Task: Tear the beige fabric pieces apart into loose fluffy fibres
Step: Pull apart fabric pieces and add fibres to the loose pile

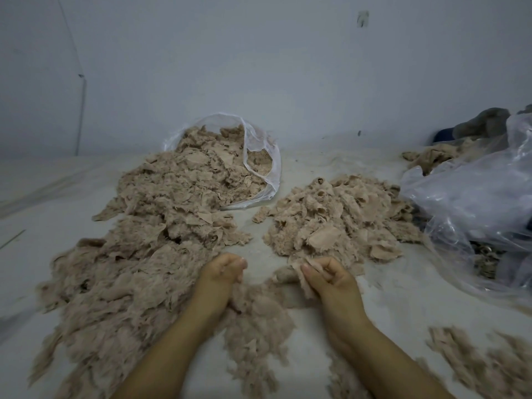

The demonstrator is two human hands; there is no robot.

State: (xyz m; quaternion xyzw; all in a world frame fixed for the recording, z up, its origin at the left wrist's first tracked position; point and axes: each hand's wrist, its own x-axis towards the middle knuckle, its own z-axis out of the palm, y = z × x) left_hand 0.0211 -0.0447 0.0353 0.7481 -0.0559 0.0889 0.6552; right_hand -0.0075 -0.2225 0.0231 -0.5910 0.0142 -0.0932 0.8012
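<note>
Tearing step: right hand (325, 279) pinches fabric scrap (305, 276); left hand (224, 269) curled, contents unclear. Next: regrip, pull toward nine o'clock.

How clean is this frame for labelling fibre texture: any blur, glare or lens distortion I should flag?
Head view: lighting is dim, flat and bluish, with no hard shadows. The fluffy fibres at lower right are smeared by motion blur, and the left hand and right hand are soft. The clear plastic bag at right shows pale glare. Wide-angle stretching shows towards the edges.
</note>
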